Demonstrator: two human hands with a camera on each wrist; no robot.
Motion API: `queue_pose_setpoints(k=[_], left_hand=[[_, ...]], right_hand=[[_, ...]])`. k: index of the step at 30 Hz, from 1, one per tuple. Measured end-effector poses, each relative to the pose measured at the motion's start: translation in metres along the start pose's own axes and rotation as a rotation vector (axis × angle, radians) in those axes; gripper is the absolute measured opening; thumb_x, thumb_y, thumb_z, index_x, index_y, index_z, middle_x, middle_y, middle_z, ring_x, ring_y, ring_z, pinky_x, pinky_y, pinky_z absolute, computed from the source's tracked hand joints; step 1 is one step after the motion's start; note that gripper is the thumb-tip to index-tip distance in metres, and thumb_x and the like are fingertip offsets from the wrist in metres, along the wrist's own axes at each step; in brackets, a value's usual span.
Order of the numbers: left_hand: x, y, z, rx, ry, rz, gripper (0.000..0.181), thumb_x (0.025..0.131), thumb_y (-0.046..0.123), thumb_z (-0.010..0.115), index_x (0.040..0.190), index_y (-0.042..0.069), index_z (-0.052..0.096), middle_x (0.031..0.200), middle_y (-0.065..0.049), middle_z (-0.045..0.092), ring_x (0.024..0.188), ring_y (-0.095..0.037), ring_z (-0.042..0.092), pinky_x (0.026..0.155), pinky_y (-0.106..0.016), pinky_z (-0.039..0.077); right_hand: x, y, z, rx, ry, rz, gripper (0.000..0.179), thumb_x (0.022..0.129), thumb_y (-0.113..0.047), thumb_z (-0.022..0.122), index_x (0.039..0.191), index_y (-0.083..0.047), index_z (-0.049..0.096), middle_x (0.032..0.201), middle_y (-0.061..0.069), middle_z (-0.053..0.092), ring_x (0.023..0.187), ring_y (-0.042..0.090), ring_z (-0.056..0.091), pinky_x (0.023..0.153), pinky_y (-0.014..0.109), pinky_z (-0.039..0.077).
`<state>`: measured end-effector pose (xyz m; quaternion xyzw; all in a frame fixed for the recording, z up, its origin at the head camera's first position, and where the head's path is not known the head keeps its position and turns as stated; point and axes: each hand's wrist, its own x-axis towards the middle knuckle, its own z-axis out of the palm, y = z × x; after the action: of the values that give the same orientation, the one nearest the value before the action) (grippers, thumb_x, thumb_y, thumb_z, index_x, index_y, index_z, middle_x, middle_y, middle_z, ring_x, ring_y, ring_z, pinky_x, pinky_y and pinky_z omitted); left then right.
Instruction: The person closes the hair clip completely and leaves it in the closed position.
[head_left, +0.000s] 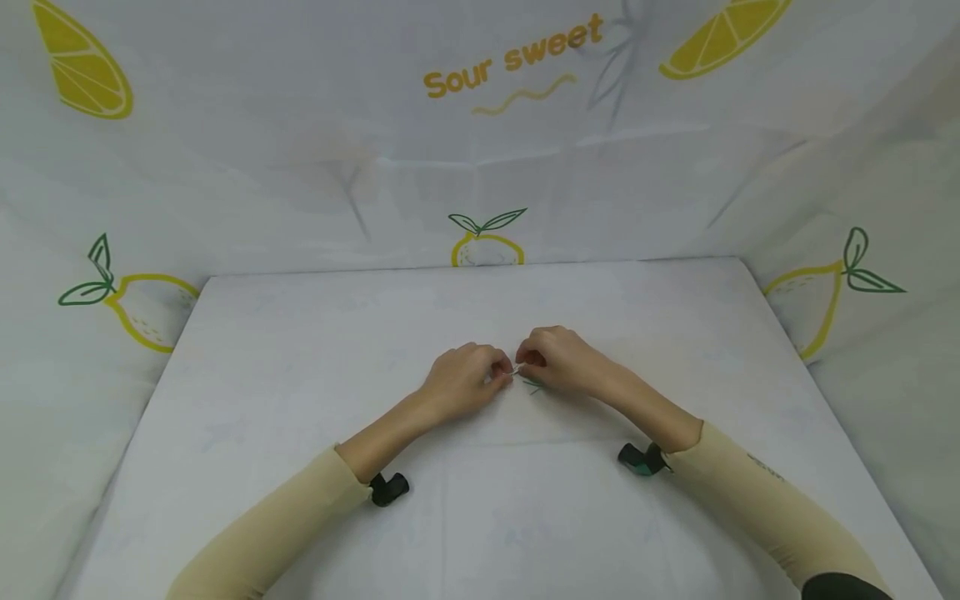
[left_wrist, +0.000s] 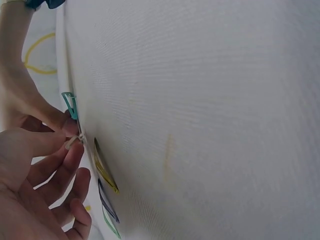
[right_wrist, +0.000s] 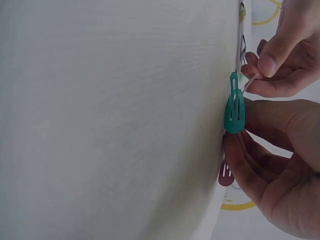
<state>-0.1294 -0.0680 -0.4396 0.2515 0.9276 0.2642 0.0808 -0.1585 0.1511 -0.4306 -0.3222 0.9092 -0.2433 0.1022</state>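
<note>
Near the middle of the table (head_left: 480, 492), both hands meet fingertip to fingertip. My left hand (head_left: 465, 379) pinches a thin pale strip (left_wrist: 72, 142) between thumb and forefinger, its other fingers loosely bent. The strip runs toward my right hand (head_left: 562, 362), whose thumb and fingers pinch at a teal snap hair clip (right_wrist: 234, 112). This clip looks sprung open, with its narrow parts apart. Whether the strip touches the clip is hard to tell. Beside the right fingers, a purple hair clip (right_wrist: 226, 172) shows partly.
Yellow (left_wrist: 105, 167), dark blue (left_wrist: 107, 202) and green hair clips (left_wrist: 111, 224) lie on the white cloth near my left hand. White cloth walls with lemon prints (head_left: 487, 250) stand behind and at both sides. Dark wrist cameras (head_left: 390, 489) hang beneath both forearms.
</note>
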Motion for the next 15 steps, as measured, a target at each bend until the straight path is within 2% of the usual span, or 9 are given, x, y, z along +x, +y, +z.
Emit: queue_pose_setpoints(k=[9,15], left_hand=[[-0.0009,-0.0005,-0.0011,0.007,0.018,-0.035,0.011,0.102,0.016,0.074,0.108,0.015,0.083,0.104,0.002,0.082,0.094,-0.014,0.073,0.081,-0.037,0.060],[-0.0009,-0.0019,-0.0009,-0.015,0.031,-0.041,0.013,0.103,0.014,0.073,0.109,0.014,0.084,0.102,0.002,0.083,0.087,-0.011,0.068,0.077,-0.033,0.057]], right_hand=[[0.0007,0.0011,-0.0008,0.012,0.005,-0.004,0.006,0.096,-0.004,0.078,0.100,-0.006,0.082,0.093,0.004,0.076,0.085,0.013,0.066,0.079,0.029,0.055],[-0.0009,0.0011,-0.0009,0.023,-0.008,-0.009,0.006,0.095,-0.004,0.080,0.101,-0.005,0.082,0.092,0.004,0.075,0.082,0.011,0.063,0.077,0.026,0.054]])
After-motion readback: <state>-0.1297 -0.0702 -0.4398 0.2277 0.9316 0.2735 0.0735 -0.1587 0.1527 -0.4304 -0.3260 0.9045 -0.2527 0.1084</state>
